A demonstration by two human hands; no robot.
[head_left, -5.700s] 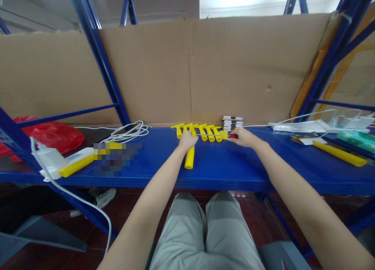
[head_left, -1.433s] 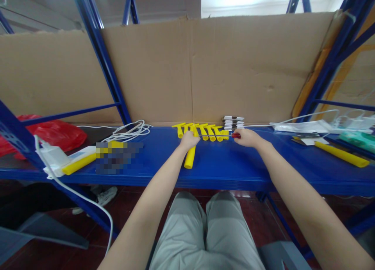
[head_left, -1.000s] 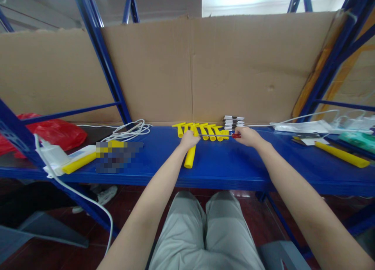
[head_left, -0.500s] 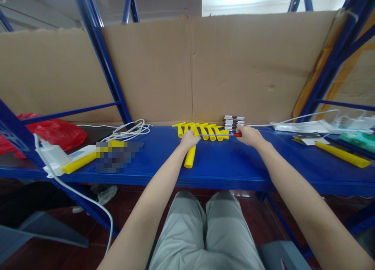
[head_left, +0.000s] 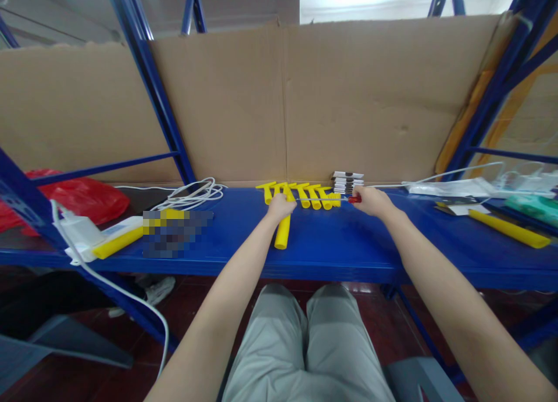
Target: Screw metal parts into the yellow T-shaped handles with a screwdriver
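Closed around the upper part of a yellow T-shaped handle (head_left: pixel 282 232), our left hand (head_left: pixel 281 206) holds it at the blue tabletop (head_left: pixel 331 239), with the round lower end sticking out below our fingers towards us. Our right hand (head_left: pixel 370 201) pinches a red-handled screwdriver (head_left: pixel 354 199) by its grip, the thin metal shaft running level across to the left hand. Our fingers hide the tip, so we cannot tell whether it sits inside the yellow piece.

Just behind and between our two hands lies a row of similar yellow T-shaped pieces (head_left: pixel 314 204), some on each side of the held one. At the row's end nearest the right hand sits a ribbed yellow part (head_left: pixel 334 200). Just behind the right hand rises a small stack of white-and-dark pieces (head_left: pixel 347 183).

Further out to the left of our left hand, a white cable (head_left: pixel 198 194) lies in loops, and beyond it are a yellow tube (head_left: pixel 118 243) and a red plastic bag (head_left: pixel 93 201). Well to the right of our right hand rest another yellow length (head_left: pixel 509 229) and a white packet (head_left: pixel 451 187). Behind both grips stands a cardboard panel (head_left: pixel 283 106); below and left of them, another person's shoe (head_left: pixel 160 290) shows.
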